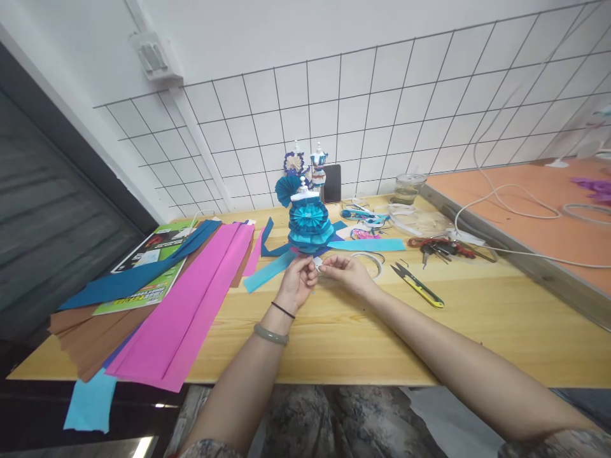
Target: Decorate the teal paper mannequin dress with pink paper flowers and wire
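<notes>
My left hand [298, 281] and my right hand [350, 273] meet over the front of the wooden table, fingers pinched. Between their fingertips is a small white piece [317, 261], too small to name. Just behind them stands a miniature dress form [306, 219] dressed in ruffled teal crepe paper, with a pleated rosette on its front. A pleated teal fan [287, 190] sticks out at its upper left. Close to my right hand lies a roll of white tape [377, 267], partly hidden by that hand. Light blue paper strips [367, 244] lie around the form's base.
Yellow-handled thread snips [420, 287] lie on the right, near a bunch of keys [436, 248]. Pink [191, 305] and brown crepe strips [105, 331] cover the left side. Behind are a phone [331, 183], smaller dress forms [318, 164] and a glass jar [405, 189].
</notes>
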`<act>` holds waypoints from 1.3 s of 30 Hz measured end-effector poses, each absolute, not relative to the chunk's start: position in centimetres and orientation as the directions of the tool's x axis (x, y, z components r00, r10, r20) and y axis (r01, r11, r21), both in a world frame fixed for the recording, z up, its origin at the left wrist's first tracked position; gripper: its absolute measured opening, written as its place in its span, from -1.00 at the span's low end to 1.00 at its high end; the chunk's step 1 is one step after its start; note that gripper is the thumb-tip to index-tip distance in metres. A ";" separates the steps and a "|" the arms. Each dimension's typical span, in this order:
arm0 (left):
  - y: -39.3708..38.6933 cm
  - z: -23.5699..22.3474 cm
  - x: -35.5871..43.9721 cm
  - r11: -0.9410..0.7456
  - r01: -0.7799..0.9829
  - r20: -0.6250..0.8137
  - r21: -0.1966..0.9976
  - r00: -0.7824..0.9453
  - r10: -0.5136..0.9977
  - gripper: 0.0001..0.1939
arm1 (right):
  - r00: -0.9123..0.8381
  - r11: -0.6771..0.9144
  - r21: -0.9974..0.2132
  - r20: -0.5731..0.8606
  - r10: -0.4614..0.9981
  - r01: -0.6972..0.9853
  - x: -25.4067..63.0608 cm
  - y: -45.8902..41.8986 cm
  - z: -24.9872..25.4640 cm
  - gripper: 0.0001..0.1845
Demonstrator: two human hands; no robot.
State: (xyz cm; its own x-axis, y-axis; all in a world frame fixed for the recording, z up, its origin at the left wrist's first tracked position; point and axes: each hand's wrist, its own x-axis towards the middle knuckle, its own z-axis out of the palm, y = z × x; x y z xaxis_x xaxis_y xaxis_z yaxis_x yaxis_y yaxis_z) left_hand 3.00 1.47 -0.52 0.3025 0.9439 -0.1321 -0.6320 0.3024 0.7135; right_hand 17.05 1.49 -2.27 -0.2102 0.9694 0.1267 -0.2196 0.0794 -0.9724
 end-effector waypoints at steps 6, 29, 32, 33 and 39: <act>1.7 -0.9 3.0 0.294 -0.615 -0.130 0.732 0.297 0.946 -0.79 | -0.226 0.003 -0.987 0.039 0.973 -0.158 17.0 1.3 -1.4 -0.70; 1.6 -1.9 2.6 0.262 -0.605 -0.106 0.752 0.282 0.954 -0.81 | -0.026 0.145 -0.982 0.149 0.988 -0.125 14.9 1.5 0.1 -0.70; 1.6 -1.9 2.5 0.264 -0.608 -0.103 0.749 0.287 0.952 -0.81 | 0.008 0.133 -0.986 0.133 0.991 -0.098 14.9 1.7 0.1 -0.69; 1.6 -1.9 2.5 0.267 -0.608 -0.102 0.748 0.292 0.951 -0.81 | 0.014 0.128 -0.988 0.127 0.992 -0.092 14.9 1.7 0.1 -0.68; 1.6 -1.7 2.5 0.270 -0.601 -0.098 0.752 0.303 0.948 -0.82 | 0.001 0.130 -0.985 0.131 0.991 -0.112 14.9 1.8 0.1 -0.66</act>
